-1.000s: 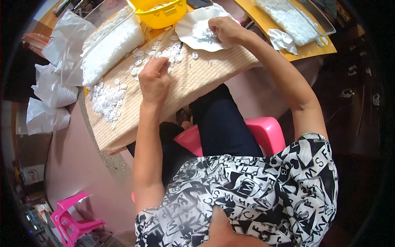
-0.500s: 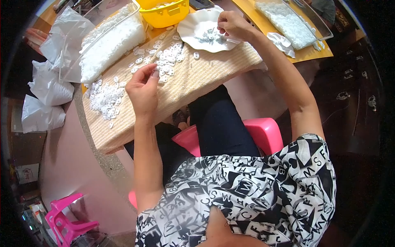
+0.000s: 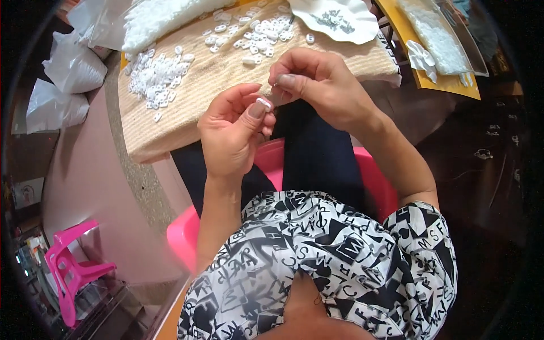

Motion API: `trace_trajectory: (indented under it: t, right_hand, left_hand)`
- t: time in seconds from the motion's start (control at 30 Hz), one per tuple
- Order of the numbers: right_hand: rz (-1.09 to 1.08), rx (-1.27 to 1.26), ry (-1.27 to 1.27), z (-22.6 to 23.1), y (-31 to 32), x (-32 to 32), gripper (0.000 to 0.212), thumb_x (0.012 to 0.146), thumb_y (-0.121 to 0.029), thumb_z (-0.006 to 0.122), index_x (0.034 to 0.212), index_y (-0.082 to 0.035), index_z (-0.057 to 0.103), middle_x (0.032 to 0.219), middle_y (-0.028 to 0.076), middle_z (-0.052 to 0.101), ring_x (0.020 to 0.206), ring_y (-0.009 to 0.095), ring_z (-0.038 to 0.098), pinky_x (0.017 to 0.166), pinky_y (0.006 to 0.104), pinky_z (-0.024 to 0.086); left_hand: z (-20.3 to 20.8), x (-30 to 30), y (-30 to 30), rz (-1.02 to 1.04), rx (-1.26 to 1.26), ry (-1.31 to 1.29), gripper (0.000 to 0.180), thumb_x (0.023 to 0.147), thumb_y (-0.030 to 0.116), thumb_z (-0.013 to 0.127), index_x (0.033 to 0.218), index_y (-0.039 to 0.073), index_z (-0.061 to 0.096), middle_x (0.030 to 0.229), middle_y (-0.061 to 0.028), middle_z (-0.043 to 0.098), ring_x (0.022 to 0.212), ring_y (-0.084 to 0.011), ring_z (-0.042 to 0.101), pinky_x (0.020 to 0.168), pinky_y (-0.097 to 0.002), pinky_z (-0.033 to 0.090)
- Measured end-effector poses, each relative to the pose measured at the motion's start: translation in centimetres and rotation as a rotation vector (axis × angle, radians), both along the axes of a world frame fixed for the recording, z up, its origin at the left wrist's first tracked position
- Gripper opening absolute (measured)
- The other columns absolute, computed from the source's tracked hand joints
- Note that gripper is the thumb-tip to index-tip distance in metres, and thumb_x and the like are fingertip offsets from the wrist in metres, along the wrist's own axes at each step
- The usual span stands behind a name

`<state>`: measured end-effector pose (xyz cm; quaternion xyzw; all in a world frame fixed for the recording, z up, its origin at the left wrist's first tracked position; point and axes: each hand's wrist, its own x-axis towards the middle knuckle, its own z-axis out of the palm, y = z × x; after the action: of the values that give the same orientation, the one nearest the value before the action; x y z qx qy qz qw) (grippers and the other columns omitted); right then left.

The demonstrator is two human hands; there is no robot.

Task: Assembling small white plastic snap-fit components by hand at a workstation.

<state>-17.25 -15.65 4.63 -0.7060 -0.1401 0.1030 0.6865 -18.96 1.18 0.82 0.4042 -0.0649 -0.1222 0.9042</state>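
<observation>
Left hand (image 3: 229, 127) pinching white plastic piece (image 3: 263, 104); right hand (image 3: 328, 85) pressing fingers together; piece heaps (image 3: 157, 79) apparently remaining left of scalloped plate (image 3: 362, 27).

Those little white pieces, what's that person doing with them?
The person holds one small white piece between the thumb and fingers of the left hand. The right hand is close beside it, its fingers pinched together; anything in them is too small to make out. More white pieces lie in loose piles on the striped cloth, and a wavy-edged white plate holds little grey bits.
</observation>
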Motion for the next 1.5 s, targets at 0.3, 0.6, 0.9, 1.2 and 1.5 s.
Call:
trace_trajectory:
  t: [0.3,0.6,0.9,1.2,1.5]
  right_hand:
    - [-0.032,-0.011,-0.046,-0.5,1.3,-1.3,0.008,0.082,-0.004,0.049,0.082,0.003,0.053,0.071,0.004,0.055,0.066,0.008,0.051,0.060,0.0223,0.045]
    - [-0.043,-0.037,-0.024,-0.7,1.6,-1.5,0.008,0.083,-0.004,0.048,0.083,0.003,0.053,0.070,0.005,0.056,0.062,0.008,0.053,0.052,0.0225,0.047]
    - [-0.041,-0.191,-0.025,-0.1,1.4,-2.0,0.009,0.083,-0.005,0.052,0.086,0.003,0.054,0.077,0.002,0.056,0.073,0.007,0.051,0.066,0.0207,0.043]
    - [-0.141,-0.226,-0.174,-1.0,2.5,-2.3,0.003,0.078,0.003,0.054,0.081,0.003,0.054,0.077,0.003,0.055,0.072,0.007,0.051,0.065,0.0204,0.043]
    - [-0.190,-0.234,-0.329,-2.8,3.0,-1.8,0.004,0.078,0.001,0.054,0.076,0.004,0.055,0.060,0.007,0.056,0.054,0.011,0.057,0.047,0.0231,0.046]
  left_hand:
    - [0.0,-0.9,0.4,0.039,0.032,-0.008,0.015,0.077,-0.003,0.059,0.092,-0.005,0.055,0.081,-0.0116,0.060,0.070,-0.0150,0.060,0.060,-0.0236,0.052]
    - [0.2,-1.1,0.4,0.055,0.058,0.026,0.017,0.077,-0.004,0.057,0.095,-0.007,0.057,0.084,-0.0128,0.061,0.069,-0.0145,0.060,0.059,-0.0231,0.051]
    - [-0.1,-1.3,-0.2,0.114,0.132,0.001,0.014,0.077,-0.004,0.059,0.091,-0.007,0.058,0.080,-0.0124,0.061,0.066,-0.0146,0.060,0.057,-0.0240,0.052]
    - [-0.5,-1.4,-0.4,0.190,0.167,-0.041,0.010,0.076,-0.007,0.057,0.086,-0.007,0.059,0.077,-0.0125,0.061,0.063,-0.0150,0.060,0.056,-0.0249,0.053]
    - [-2.2,-1.0,-0.9,0.266,0.264,-0.102,0.008,0.077,-0.007,0.056,0.086,-0.006,0.058,0.077,-0.0112,0.060,0.062,-0.0129,0.059,0.055,-0.0230,0.052]
